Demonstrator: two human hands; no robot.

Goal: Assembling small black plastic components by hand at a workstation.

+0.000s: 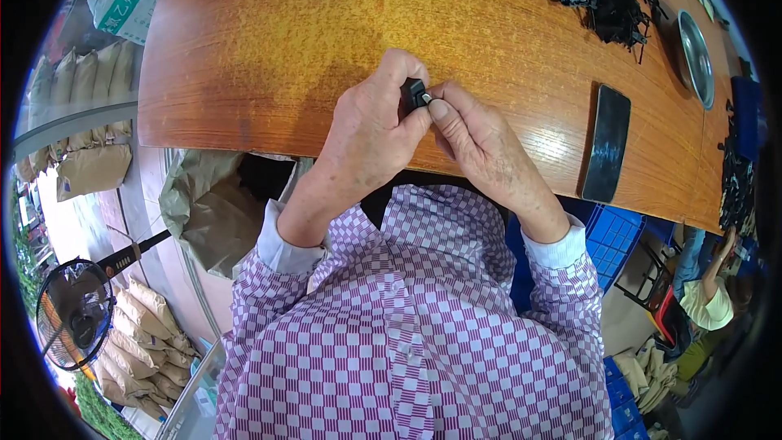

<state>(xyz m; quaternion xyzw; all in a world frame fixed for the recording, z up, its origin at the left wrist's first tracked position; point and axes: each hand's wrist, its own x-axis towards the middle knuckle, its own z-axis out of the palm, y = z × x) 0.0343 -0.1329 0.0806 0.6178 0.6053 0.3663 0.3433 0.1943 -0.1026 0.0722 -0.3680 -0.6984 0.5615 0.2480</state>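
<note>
Over the near edge of the wooden table [269, 49], my two hands meet around a small black plastic part [413, 93]. My left hand [379, 118] grips it between thumb and curled fingers. At the part's right side, my right hand [479, 134] is closed in a pinch, its thumb and forefinger tips against a small pale, shiny bit. Whether that bit belongs to the black part, I cannot tell. Fingers hide most of the part. A heap of black plastic parts [607, 0] lies along the table's far side, beyond my hands.
On the right lie a black phone [606, 143] and a metal bowl [695, 61]. Below the table's left edge stands an open paper sack [216, 212]. A fan [77, 310] and stacked sacks [147, 334] are farther left. A blue crate [611, 236] sits at lower right, near another person [709, 301].
</note>
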